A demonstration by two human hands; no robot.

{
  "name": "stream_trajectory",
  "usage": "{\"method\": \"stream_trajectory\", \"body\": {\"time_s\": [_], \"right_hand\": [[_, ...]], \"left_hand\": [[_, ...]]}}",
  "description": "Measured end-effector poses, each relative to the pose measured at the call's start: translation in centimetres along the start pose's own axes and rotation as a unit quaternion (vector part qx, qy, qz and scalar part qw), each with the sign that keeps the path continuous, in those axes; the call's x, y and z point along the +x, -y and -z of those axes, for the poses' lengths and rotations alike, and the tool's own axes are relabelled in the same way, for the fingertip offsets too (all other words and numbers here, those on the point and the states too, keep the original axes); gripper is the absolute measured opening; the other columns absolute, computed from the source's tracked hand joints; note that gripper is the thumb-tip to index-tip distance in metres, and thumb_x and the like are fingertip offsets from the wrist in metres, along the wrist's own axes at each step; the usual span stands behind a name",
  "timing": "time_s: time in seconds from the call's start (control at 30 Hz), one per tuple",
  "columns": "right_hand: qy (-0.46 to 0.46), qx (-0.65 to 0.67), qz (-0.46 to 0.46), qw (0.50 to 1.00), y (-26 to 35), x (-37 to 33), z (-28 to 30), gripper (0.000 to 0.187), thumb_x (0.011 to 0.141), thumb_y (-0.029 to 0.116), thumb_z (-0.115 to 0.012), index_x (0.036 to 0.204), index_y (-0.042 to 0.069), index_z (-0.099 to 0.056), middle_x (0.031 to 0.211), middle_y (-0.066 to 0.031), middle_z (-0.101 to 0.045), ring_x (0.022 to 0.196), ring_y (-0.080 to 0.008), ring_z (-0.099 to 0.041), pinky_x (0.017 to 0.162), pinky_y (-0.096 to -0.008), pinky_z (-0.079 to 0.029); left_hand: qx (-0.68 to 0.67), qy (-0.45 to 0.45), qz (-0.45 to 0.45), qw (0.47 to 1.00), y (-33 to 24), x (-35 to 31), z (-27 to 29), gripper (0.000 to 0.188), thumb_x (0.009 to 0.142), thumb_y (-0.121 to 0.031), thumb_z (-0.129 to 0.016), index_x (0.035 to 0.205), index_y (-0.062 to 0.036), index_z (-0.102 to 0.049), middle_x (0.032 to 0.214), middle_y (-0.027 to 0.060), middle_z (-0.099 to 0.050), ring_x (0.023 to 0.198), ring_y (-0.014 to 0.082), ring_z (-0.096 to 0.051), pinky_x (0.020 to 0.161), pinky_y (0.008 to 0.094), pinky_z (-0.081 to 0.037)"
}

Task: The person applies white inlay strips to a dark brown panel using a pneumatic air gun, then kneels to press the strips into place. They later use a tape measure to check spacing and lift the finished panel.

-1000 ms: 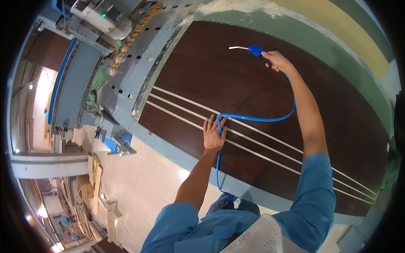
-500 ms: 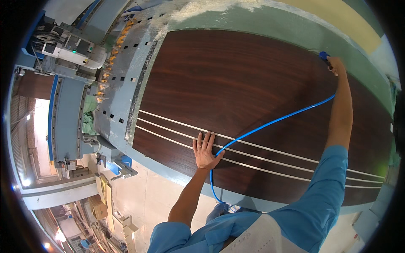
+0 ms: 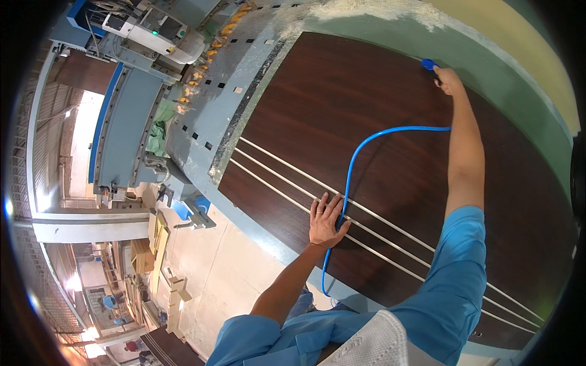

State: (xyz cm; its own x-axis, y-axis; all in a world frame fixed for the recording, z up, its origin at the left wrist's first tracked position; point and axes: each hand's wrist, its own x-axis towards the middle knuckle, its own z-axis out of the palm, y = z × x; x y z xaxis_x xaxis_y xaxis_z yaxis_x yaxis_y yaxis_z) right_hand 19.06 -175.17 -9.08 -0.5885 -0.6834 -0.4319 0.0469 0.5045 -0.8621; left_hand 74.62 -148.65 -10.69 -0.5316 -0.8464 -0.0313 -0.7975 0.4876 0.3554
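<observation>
Holding right hand (image 3: 448, 80): its grip is wrapped around the handle of a blue plastic air gun (image 3: 429, 63); the nozzle cannot be made out.
Blue plastic air gun: at the far edge of a large dark-brown wood-grain panel (image 3: 366, 91); whether it touches the surface, I cannot tell.
Spread left hand (image 3: 326, 224): palm down, fingers apart, grip released, lying across narrow cream-white lines (image 3: 290, 166) near the panel's near edge.
Bright-blue flexible hose (image 3: 366, 141): arcs from beneath the right forearm over the panel, passes between left thumb and index finger, then drops past the near edge.
Lettering: anything printed on the white-and-grey machine head (image 3: 160, 33) with its green light is too small to read.
Panel edges: the far one borders the green top of the desk (image 3: 497, 82); along the near one runs the desk's blue-grey rim, with pale floor (image 3: 210, 262) below.
Room between hands: smooth brown surface stretches from one to the other, crossed only by the hose and cream-white lines; the machine head stands beyond the panel's left end, well apart from both.
</observation>
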Motion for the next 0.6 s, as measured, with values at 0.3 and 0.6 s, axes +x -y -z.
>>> {"method": "stream_trajectory", "body": {"time_s": [0.3, 0.6], "right_hand": [[-0.005, 0.001, 0.060, 0.998, 4.2, -3.0, -10.8, 0.050, 0.100, 0.045, -0.058, 0.079, -0.001, -0.063, 0.062, -0.0076, -0.059, 0.041, -0.0183, -0.045, 0.040, -0.0384, -0.037], [-0.227, -0.471, 0.073, 0.849, 2.3, -15.0, 1.9, 0.032, 0.103, 0.022, -0.050, 0.121, 0.006, -0.071, 0.125, -0.0150, -0.071, 0.115, -0.0351, -0.069, 0.094, -0.0469, -0.058]], "left_hand": [[-0.036, -0.029, 0.004, 0.999, 0.1, -0.1, -0.2, 0.067, 0.089, -0.042, -0.066, 0.150, -0.0183, -0.050, 0.154, 0.0063, -0.049, 0.151, 0.0340, -0.031, 0.126, 0.0541, -0.017], [-0.009, -0.043, -0.014, 0.999, 2.1, -0.4, -2.0, 0.065, 0.089, -0.044, -0.066, 0.148, -0.0203, -0.054, 0.155, 0.0018, -0.050, 0.149, 0.0354, -0.034, 0.124, 0.0573, -0.018]]}}
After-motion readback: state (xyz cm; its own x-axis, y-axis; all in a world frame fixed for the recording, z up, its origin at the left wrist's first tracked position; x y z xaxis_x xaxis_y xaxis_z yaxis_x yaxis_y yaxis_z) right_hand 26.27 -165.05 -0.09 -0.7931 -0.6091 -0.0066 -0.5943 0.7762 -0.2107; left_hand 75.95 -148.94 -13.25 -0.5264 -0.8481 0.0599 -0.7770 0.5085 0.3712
